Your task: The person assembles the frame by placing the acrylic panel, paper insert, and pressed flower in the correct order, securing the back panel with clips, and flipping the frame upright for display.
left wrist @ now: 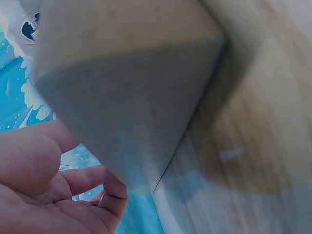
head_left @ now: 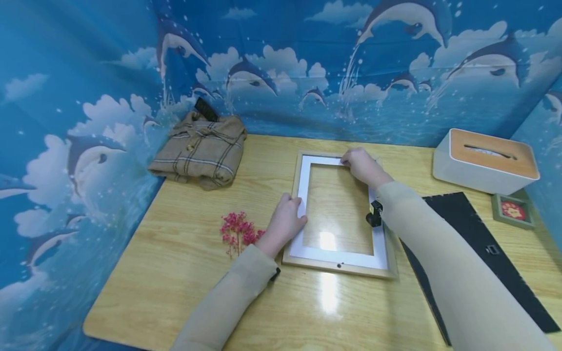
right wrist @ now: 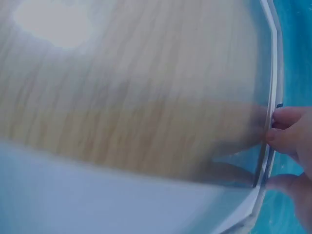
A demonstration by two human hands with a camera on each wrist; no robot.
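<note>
the picture frame (head_left: 364, 270) with its white mat (head_left: 351, 258) sits on the counter (head_left: 167, 253) before me. my left hand (head_left: 284, 222) grips its left side, thumb toward the mat, though blur at that wrist leaves the exact finger placement uncertain. my right arm reaches farther, that hand (head_left: 363, 165) pinching the far edge. pink flowers (head_left: 237, 231) lie near my left wrist; rightward, my forearm partly hides a black board (head_left: 471, 229).
</note>
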